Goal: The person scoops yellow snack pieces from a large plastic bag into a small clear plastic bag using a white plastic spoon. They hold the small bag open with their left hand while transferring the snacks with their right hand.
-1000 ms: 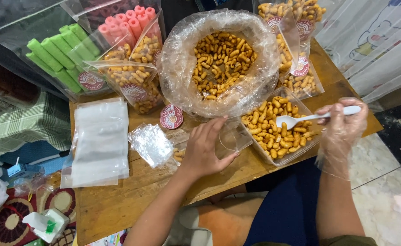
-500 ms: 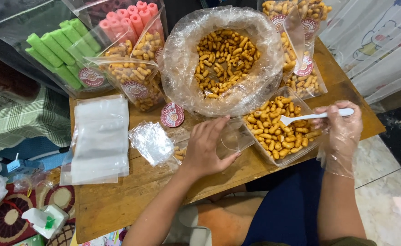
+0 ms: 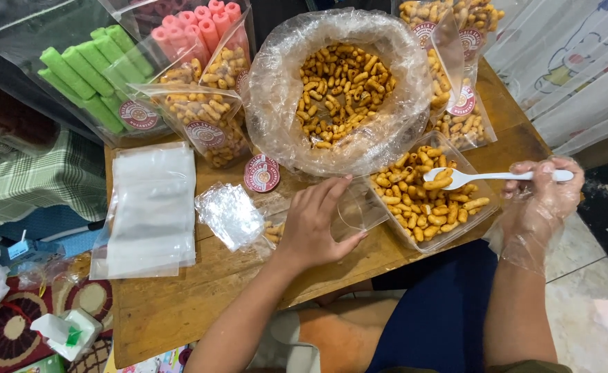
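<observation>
The bare left hand spreads flat on a thin, slippery-looking pouch, best held at its mouth, while the gloved right hand pinches a light spoon over brittle-looking snacks.

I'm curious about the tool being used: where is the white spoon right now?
In the head view, the white spoon is on the right, held by the gloved right hand, its bowl carrying a snack piece above the clear tray of snacks.

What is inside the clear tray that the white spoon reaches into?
The clear tray holds golden-brown snack sticks; the white spoon, in the gloved right hand, carries one. Its bottom is covered.
</observation>
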